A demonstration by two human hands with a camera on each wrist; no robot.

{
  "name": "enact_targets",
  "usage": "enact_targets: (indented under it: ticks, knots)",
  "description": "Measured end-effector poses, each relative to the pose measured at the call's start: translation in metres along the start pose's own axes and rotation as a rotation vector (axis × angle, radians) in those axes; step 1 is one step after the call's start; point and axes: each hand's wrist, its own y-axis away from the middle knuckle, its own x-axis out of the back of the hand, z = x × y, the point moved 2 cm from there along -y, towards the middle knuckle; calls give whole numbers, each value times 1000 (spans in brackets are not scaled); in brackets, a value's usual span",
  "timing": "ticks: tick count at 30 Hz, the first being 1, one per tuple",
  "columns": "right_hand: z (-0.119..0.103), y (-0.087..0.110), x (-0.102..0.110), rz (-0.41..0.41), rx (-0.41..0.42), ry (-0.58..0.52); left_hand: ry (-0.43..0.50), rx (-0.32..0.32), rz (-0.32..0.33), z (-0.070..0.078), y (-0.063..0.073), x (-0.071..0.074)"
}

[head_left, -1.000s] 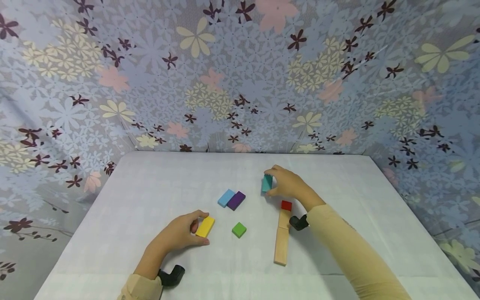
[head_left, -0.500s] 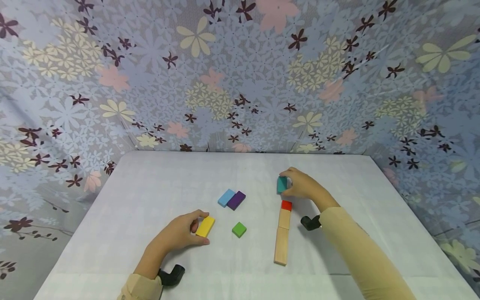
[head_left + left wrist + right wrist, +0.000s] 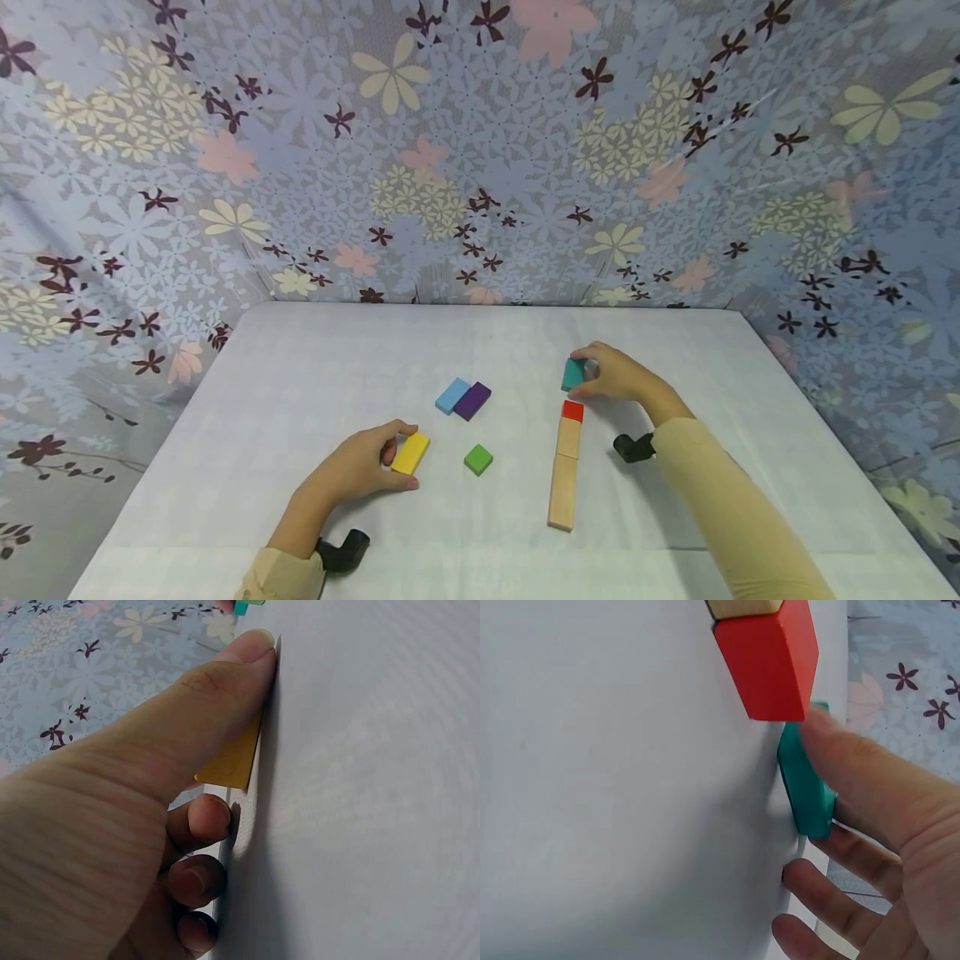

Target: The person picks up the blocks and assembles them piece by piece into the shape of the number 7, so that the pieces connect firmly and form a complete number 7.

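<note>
Just beyond the red block [image 3: 573, 411] that ends the line of plain wooden blocks [image 3: 562, 492], my right hand [image 3: 613, 375] pinches the teal block [image 3: 573, 375], thumb and finger parted only by it. Leftward, my left hand [image 3: 363, 462] grips the yellow block [image 3: 411, 455] likewise, near the green block [image 3: 478, 459].

In the head view, we angle our left grip [image 3: 362, 465] toward two o'clock and our right grip [image 3: 622, 375] toward ten o'clock, each pinching between thumb [image 3: 870, 761] and fingers [image 3: 836, 898].
</note>
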Motion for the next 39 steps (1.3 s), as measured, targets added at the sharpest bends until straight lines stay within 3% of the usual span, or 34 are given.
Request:
enact_targets:
  ticks: [23,39]
  knots:
    - [6,15,-1,-83,12,-71,-11,-8,5,-1,-1,0]
    - [7,15,-5,-81,12,-80,-13,1,7,-3,-1,-1]
